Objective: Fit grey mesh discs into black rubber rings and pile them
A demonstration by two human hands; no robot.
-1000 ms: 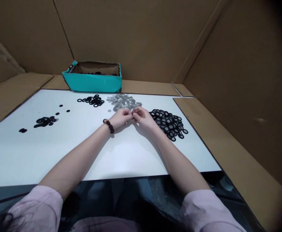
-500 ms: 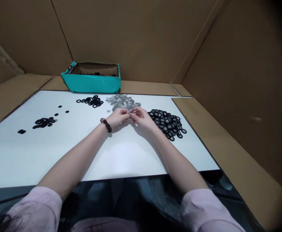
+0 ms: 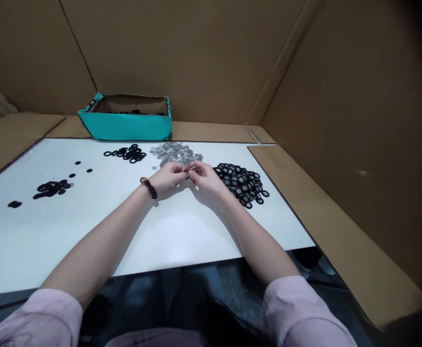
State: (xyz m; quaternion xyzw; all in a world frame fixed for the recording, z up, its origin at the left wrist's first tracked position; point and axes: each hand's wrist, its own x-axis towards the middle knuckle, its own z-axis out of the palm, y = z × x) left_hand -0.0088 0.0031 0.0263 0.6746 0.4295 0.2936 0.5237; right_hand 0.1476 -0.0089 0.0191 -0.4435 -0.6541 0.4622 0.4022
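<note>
My left hand [image 3: 169, 176], with a dark beaded band at the wrist, pinches a small black ring [image 3: 187, 175]. Close against it, my right hand [image 3: 207, 178] grips a thin grey disc [image 3: 192, 167], seen nearly edge-on at the ring. Fingers hide much of both pieces. Just beyond the hands spreads a pile of loose grey discs [image 3: 175, 151]. To the right of my right hand lies a heap of black rings with grey centres [image 3: 245, 185].
Plain black rings [image 3: 133, 153] lie at the back left of the white table [image 3: 160, 241]. Black discs [image 3: 54, 188] are scattered farther left. A turquoise box [image 3: 127, 126] with dark pieces inside stands behind. Cardboard walls [image 3: 204, 58] surround the table.
The view has turned slightly right, so everything sits farther left in it. My hands stay together; the grey disc's pale edge now shows more plainly between the right fingertips.
</note>
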